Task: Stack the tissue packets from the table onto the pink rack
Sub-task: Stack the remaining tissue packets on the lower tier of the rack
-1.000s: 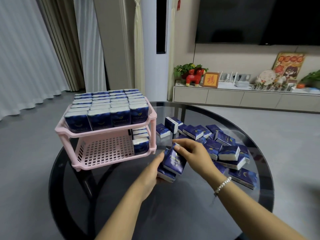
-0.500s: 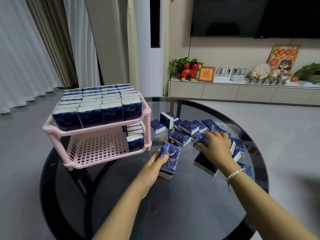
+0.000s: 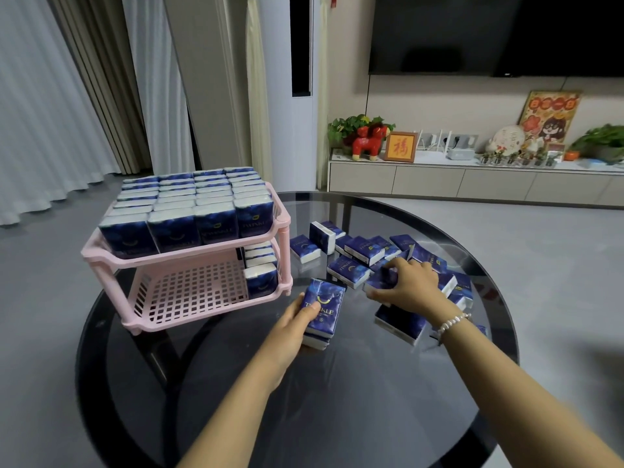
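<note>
The pink two-tier rack [image 3: 189, 312] stands at the left of the round glass table [image 3: 337, 400]. Its top shelf is packed with several upright blue tissue packets [image 3: 189, 211]; a short row of packets [image 3: 261, 275] fills the right end of the lower shelf. My left hand [image 3: 290, 329] holds a small stack of blue packets [image 3: 322, 310] on the table in front of the rack. My right hand [image 3: 410, 285] grips one packet [image 3: 380, 280] in the loose pile of packets [image 3: 364, 251] to the right.
The lower shelf's pink grid floor is bare on its left and middle. A TV cabinet [image 3: 472, 180] with ornaments and plants runs along the far wall. Curtains hang at the left, beyond the grey floor.
My right hand left the stack in my left hand, reached right into the loose pile and closed its fingers on a packet there. My left hand kept the stack in place.
</note>
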`<state>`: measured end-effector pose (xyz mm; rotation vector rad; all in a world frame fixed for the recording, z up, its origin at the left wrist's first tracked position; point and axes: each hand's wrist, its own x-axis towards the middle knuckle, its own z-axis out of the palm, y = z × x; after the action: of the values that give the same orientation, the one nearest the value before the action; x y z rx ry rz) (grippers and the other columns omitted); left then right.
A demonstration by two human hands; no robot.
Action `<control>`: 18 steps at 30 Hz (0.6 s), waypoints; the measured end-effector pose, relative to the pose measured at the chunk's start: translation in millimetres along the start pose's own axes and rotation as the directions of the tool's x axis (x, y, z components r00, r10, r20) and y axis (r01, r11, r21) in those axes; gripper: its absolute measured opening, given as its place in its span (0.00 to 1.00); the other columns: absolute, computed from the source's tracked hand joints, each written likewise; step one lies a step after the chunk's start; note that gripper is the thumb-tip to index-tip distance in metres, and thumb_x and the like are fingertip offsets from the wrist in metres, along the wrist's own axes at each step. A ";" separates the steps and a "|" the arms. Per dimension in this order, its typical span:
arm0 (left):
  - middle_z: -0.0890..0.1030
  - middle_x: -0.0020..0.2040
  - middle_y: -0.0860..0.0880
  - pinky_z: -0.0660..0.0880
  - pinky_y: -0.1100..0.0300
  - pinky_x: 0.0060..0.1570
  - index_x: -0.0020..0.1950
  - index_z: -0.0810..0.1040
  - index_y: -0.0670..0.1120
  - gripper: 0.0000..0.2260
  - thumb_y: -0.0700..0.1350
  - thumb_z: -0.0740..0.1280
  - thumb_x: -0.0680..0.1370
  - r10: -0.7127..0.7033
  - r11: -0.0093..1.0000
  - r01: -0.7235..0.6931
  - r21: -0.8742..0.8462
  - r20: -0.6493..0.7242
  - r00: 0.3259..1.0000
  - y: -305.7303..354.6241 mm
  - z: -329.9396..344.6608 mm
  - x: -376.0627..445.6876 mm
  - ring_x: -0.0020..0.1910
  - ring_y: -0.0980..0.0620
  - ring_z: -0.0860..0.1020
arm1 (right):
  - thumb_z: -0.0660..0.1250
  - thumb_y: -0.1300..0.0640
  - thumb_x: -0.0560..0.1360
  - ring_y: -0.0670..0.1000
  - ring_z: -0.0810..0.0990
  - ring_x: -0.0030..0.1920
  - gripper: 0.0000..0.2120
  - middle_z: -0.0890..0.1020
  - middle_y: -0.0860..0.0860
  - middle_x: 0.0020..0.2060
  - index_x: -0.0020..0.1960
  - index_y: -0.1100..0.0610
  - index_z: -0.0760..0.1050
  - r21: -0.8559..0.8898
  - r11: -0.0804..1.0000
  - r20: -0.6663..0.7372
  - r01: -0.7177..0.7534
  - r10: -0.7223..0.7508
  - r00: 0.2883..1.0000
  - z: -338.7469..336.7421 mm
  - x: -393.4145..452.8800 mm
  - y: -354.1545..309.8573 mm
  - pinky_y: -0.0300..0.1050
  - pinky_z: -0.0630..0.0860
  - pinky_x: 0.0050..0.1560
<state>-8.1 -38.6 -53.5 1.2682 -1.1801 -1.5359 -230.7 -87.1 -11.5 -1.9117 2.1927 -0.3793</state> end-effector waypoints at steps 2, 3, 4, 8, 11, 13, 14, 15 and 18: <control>0.83 0.56 0.52 0.68 0.44 0.67 0.59 0.76 0.61 0.22 0.60 0.66 0.66 0.013 1.000 -0.012 0.003 -0.036 0.999 0.3 -1.4 0.0 0.57 0.51 0.79 | 0.70 0.35 0.65 0.57 0.66 0.64 0.36 0.72 0.54 0.60 0.66 0.50 0.67 0.194 0.981 -0.017 0.014 -0.011 1.000 1.0 -7.3 -5.2 0.51 0.65 0.61; 0.82 0.57 0.53 0.69 0.45 0.67 0.58 0.75 0.63 0.20 0.59 0.66 0.67 0.017 1.000 -0.017 0.001 -0.057 0.998 1.6 -1.8 -1.0 0.58 0.51 0.79 | 0.71 0.36 0.65 0.55 0.66 0.64 0.36 0.71 0.54 0.61 0.67 0.50 0.66 0.313 0.950 -0.006 0.024 -0.023 1.000 1.5 -12.4 -8.1 0.49 0.66 0.61; 0.82 0.58 0.54 0.69 0.45 0.67 0.58 0.75 0.64 0.17 0.59 0.66 0.69 0.028 1.000 -0.028 0.006 -0.078 0.997 2.0 -3.3 -1.5 0.59 0.52 0.78 | 0.71 0.37 0.65 0.53 0.67 0.63 0.37 0.70 0.53 0.61 0.69 0.50 0.65 0.432 0.902 0.020 0.029 -0.041 0.999 1.8 -18.7 -11.8 0.46 0.67 0.60; 0.77 0.64 0.57 0.66 0.57 0.67 0.68 0.68 0.62 0.18 0.51 0.63 0.79 0.117 0.993 -0.112 0.046 -0.136 0.984 6.3 -3.7 -9.6 0.63 0.56 0.74 | 0.65 0.35 0.70 0.53 0.76 0.49 0.31 0.74 0.56 0.50 0.70 0.42 0.65 0.725 0.688 0.161 -0.046 -0.104 0.982 1.8 -45.6 -34.1 0.49 0.74 0.49; 0.70 0.67 0.59 0.60 0.63 0.63 0.75 0.59 0.59 0.24 0.51 0.61 0.80 0.162 0.985 -0.149 0.088 -0.159 0.974 10.2 -0.5 -20.7 0.66 0.58 0.68 | 0.60 0.37 0.75 0.47 0.72 0.36 0.14 0.76 0.48 0.40 0.54 0.43 0.76 0.826 0.555 0.220 -0.100 -0.153 0.963 8.4 -59.4 -49.7 0.43 0.68 0.39; 0.64 0.72 0.57 0.58 0.62 0.64 0.76 0.53 0.61 0.28 0.52 0.61 0.80 0.173 0.979 -0.153 0.132 -0.159 0.972 9.1 0.7 -26.5 0.70 0.56 0.64 | 0.58 0.34 0.74 0.48 0.70 0.34 0.18 0.75 0.48 0.37 0.48 0.47 0.76 0.849 0.506 0.254 -0.154 -0.134 0.958 14.6 -65.4 -59.5 0.44 0.66 0.39; 0.61 0.74 0.55 0.57 0.62 0.65 0.76 0.50 0.62 0.28 0.53 0.61 0.80 0.178 0.975 -0.152 0.162 -0.161 0.971 8.6 0.9 -28.9 0.72 0.55 0.62 | 0.57 0.32 0.72 0.48 0.70 0.34 0.23 0.75 0.48 0.37 0.51 0.49 0.75 0.846 0.498 0.280 -0.191 -0.112 0.953 16.7 -67.9 -64.5 0.43 0.66 0.38; 0.58 0.75 0.53 0.56 0.62 0.64 0.76 0.48 0.63 0.29 0.53 0.60 0.80 0.194 0.968 -0.162 0.194 -0.160 0.968 9.1 1.6 -32.0 0.74 0.53 0.60 | 0.55 0.29 0.71 0.48 0.71 0.35 0.28 0.76 0.49 0.39 0.54 0.51 0.74 0.837 0.500 0.306 -0.223 -0.089 0.948 17.5 -70.1 -69.0 0.42 0.67 0.37; 0.52 0.75 0.49 0.54 0.64 0.61 0.76 0.41 0.62 0.32 0.52 0.59 0.81 0.252 0.938 -0.198 0.285 -0.168 0.953 11.1 2.0 -42.9 0.75 0.52 0.56 | 0.49 0.24 0.67 0.48 0.75 0.36 0.37 0.80 0.52 0.46 0.57 0.51 0.73 0.784 0.567 0.336 -0.253 -0.045 0.941 17.3 -76.6 -79.6 0.40 0.69 0.32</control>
<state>-2.4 0.1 -32.5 1.3708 -1.3768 -1.0797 -139.9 -22.3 -2.9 -1.1830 1.4634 -0.8258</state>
